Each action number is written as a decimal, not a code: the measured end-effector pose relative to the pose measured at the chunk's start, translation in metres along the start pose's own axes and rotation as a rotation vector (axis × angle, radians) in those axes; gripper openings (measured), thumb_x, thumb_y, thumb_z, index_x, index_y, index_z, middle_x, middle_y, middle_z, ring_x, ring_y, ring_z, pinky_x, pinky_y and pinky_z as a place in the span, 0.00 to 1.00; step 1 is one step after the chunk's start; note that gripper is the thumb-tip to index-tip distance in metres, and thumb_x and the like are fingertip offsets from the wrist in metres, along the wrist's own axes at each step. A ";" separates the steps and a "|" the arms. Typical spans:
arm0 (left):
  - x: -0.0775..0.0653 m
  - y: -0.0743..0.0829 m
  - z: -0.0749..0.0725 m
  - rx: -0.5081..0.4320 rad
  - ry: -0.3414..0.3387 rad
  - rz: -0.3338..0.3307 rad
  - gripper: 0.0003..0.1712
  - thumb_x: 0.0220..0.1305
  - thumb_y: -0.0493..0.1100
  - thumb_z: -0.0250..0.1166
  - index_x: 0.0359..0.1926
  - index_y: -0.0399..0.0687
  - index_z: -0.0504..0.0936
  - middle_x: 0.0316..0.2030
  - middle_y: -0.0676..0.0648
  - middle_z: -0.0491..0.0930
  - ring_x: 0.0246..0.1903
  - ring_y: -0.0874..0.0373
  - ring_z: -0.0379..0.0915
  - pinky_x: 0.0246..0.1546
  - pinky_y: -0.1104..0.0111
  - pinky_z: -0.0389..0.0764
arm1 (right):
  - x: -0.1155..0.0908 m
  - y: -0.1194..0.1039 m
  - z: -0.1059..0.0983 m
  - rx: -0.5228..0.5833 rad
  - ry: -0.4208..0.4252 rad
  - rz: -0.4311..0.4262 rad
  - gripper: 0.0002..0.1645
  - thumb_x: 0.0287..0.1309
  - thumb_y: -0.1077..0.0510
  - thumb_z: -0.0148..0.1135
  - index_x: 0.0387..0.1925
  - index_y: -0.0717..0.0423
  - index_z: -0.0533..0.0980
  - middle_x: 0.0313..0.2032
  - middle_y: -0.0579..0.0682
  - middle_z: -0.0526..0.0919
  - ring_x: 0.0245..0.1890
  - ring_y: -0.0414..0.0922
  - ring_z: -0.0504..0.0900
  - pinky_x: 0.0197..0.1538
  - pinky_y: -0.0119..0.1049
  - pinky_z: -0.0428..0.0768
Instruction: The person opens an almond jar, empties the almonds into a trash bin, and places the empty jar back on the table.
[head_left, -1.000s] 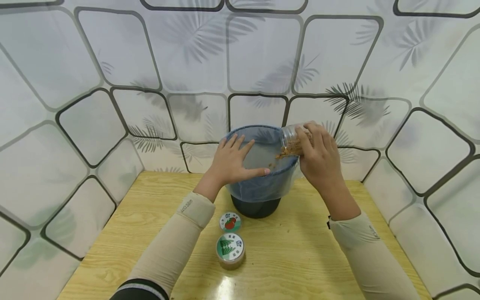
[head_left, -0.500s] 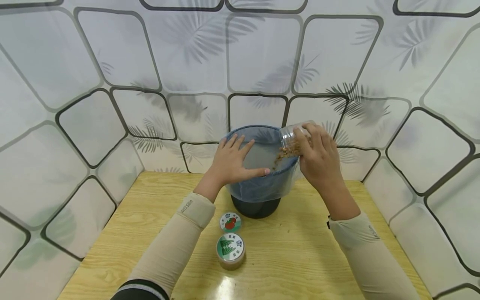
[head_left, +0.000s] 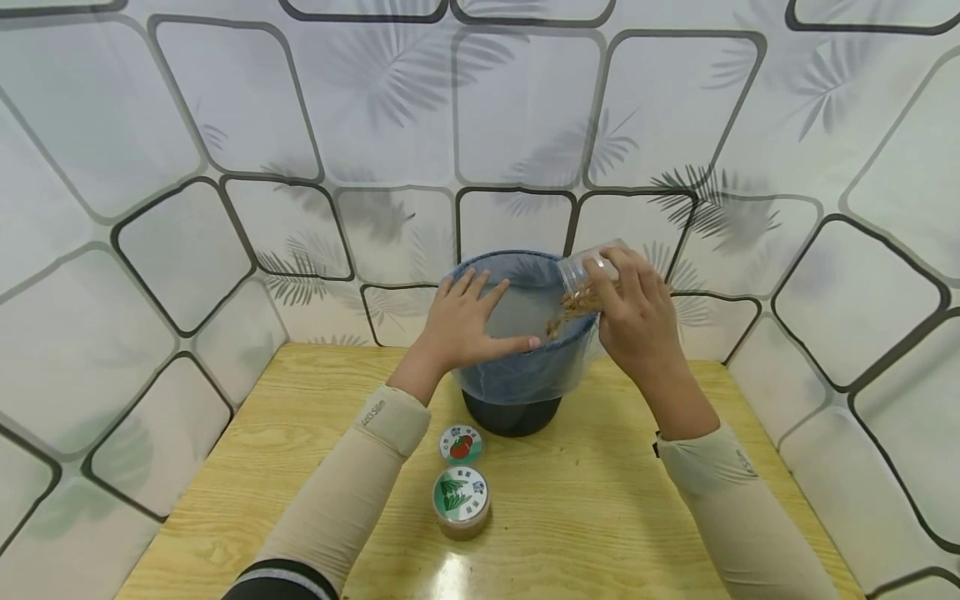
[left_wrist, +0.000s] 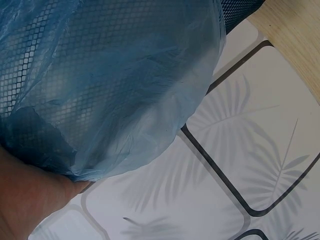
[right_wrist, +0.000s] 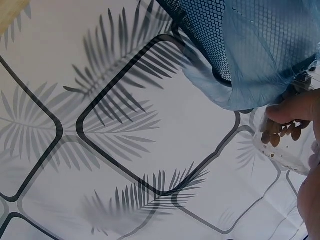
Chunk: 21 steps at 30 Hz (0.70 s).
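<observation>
My right hand grips a clear jar tipped sideways over the right rim of a dark mesh waste bin. Small brown raisin-like pieces spill from its mouth into the bin; more lie inside the jar in the right wrist view. A translucent blue bag lines the bin and folds down over its outside. At the left and front rim rests my left hand, fingers spread and straight across the bag. The left wrist view shows part of that hand against the bag.
Nearer on the wooden table stands a lidded jar with a green picture on top. Just behind it is a round lid with a red tomato picture. Patterned fabric walls enclose the table at the back and sides.
The right hand has tilted the jar a little further, its base rising slightly. Brown pieces keep falling and fewer sit near the mouth. The left hand has stayed still.
</observation>
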<state>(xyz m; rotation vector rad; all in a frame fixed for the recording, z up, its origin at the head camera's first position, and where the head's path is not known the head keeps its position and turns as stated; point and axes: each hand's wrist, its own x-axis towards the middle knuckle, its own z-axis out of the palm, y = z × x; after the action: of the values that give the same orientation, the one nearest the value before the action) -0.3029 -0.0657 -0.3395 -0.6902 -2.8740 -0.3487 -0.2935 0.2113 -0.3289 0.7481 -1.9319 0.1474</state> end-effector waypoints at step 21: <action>0.000 0.001 0.000 0.003 -0.001 -0.005 0.62 0.62 0.86 0.54 0.86 0.60 0.54 0.85 0.39 0.51 0.85 0.38 0.40 0.84 0.38 0.41 | 0.002 0.001 0.003 0.039 0.026 -0.034 0.34 0.64 0.82 0.46 0.67 0.61 0.75 0.65 0.63 0.75 0.70 0.61 0.71 0.67 0.56 0.77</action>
<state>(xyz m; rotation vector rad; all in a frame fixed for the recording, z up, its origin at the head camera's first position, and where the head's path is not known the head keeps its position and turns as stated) -0.3023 -0.0652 -0.3395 -0.6827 -2.8771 -0.3442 -0.2968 0.2097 -0.3281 0.8005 -1.8953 0.1736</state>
